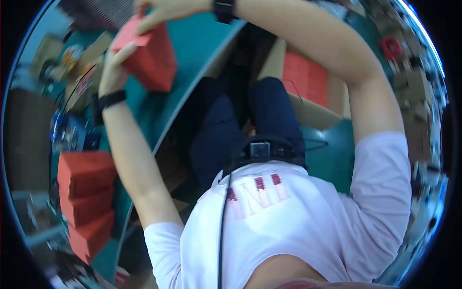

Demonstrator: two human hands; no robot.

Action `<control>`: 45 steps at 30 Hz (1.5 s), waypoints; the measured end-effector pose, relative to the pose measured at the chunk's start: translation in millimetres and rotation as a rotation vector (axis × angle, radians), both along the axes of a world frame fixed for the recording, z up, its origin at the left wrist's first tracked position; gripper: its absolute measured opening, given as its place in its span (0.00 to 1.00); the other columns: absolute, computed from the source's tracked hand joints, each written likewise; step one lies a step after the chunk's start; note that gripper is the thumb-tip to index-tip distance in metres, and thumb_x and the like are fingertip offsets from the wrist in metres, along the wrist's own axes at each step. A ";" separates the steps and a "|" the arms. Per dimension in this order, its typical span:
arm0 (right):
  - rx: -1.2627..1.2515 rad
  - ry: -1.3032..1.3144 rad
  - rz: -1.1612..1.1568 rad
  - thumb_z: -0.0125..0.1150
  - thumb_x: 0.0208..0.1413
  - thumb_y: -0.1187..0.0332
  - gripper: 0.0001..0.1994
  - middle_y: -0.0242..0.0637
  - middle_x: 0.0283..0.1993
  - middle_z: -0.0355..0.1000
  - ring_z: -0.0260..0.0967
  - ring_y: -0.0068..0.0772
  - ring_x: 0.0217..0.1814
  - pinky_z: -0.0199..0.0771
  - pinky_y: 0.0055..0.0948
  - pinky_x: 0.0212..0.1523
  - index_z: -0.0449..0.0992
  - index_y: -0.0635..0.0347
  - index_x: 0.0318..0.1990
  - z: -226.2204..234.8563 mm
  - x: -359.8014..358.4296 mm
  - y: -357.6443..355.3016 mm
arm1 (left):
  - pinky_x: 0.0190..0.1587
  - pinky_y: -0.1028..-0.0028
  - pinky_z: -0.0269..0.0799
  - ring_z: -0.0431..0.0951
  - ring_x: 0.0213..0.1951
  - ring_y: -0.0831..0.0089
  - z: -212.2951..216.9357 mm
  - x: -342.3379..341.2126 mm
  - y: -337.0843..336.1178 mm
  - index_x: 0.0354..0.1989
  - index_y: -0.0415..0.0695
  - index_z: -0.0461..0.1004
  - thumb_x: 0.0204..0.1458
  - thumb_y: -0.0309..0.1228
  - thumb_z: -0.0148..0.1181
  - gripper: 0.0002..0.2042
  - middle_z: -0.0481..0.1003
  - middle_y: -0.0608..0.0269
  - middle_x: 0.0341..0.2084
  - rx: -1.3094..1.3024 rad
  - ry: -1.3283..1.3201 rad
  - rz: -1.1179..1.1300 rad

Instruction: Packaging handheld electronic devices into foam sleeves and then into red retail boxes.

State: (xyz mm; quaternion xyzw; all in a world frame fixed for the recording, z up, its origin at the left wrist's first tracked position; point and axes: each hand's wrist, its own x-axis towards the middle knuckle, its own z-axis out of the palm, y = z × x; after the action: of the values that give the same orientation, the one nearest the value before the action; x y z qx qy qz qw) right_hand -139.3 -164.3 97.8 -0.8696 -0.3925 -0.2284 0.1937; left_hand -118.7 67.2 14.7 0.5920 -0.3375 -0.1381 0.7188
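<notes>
Over the green work table at the upper left, a red cardboard box (153,60) is between my two hands, slightly tilted. My left hand (114,70) grips its left side, with the thumb laid over the top edge and the other fingers mostly hidden behind. From the far side, my right hand (166,10) reaches across with fingers and thumb bent on the box's upper end. Part of that hand is cut off by the top of the picture. What the box contains, if anything, does not show.
Several red boxes (89,180) stand in a row along the table at left. Small parts and open cartons (91,53) lie beyond my left hand. To the right of my legs, an open brown carton (313,113) holds more red boxes. The table edge (185,98) runs diagonally beside me.
</notes>
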 end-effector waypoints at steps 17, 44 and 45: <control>-0.109 0.660 -0.056 0.68 0.51 0.54 0.16 0.41 0.27 0.79 0.77 0.35 0.25 0.77 0.32 0.28 0.84 0.61 0.31 16.4 4.9 -21.1 | 0.58 0.68 0.71 0.74 0.55 0.66 2.2 -66.0 -50.7 0.66 0.37 0.62 0.43 0.41 0.76 0.42 0.71 0.53 0.55 0.143 -0.291 0.336; -0.232 0.466 0.508 0.50 0.46 0.83 0.12 0.43 0.36 0.73 0.71 0.44 0.42 0.71 0.38 0.46 0.78 0.63 0.35 46.0 -58.5 15.0 | 0.59 0.57 0.69 0.67 0.60 0.53 4.0 -82.0 14.7 0.60 0.52 0.70 0.32 0.36 0.80 0.39 0.66 0.50 0.57 0.361 -0.698 0.576; -0.230 0.468 0.514 0.50 0.46 0.83 0.12 0.43 0.36 0.73 0.71 0.44 0.42 0.71 0.38 0.46 0.78 0.63 0.35 41.5 -59.5 13.6 | 0.59 0.57 0.69 0.67 0.60 0.53 7.1 -84.5 16.3 0.60 0.52 0.70 0.32 0.36 0.80 0.39 0.66 0.50 0.57 0.366 -0.694 0.580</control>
State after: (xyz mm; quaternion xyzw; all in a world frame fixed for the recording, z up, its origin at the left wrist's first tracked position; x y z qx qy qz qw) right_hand -198.8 -150.7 139.3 -0.7875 -0.5663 0.0786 0.2301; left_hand -203.2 83.5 21.9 0.7894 -0.3487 0.2163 0.4566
